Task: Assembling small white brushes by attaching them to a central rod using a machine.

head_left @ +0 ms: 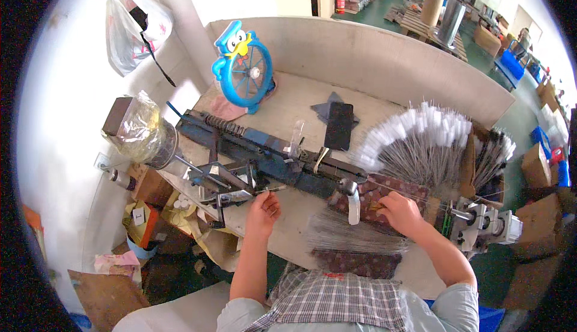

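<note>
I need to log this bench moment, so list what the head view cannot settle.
- Left hand fingertips at the blue machine: what they pinch is too small to see.
- Right hand on the patterned cloth: its fingers hide whatever lies under them.
- Dark phone: screen unreadable.

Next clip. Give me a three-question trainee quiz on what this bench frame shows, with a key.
1. True or false: the left hand is at the blue machine.
2. Which thing stands at the back of the bench? A) a blue wheel-shaped toy B) a red kettle C) a green bucket
3. What lies fanned out beyond the right hand?

Key: 1 true; 2 A; 3 a fan of thin wires with white tips.
</note>
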{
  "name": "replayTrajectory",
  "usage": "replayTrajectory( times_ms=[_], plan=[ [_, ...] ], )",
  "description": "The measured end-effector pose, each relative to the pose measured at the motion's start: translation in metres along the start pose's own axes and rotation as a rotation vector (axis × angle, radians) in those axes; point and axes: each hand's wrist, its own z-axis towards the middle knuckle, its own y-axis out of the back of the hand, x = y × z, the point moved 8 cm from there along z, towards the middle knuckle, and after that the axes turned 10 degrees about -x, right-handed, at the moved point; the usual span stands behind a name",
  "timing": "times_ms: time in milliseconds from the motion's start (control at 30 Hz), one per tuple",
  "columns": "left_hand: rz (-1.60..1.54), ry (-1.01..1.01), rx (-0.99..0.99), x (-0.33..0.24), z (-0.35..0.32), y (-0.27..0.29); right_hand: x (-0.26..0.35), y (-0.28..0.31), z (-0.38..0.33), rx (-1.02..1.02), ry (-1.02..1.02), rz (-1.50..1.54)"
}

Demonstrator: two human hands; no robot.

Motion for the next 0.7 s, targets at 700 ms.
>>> replayTrajectory(
  times_ms=[700],
  plan=[
    [0.298,-0.142,0.548,0.114,-0.126,-0.213,-0.033,0.11,-0.015,-0.368,-0.096,0.34]
  ],
)
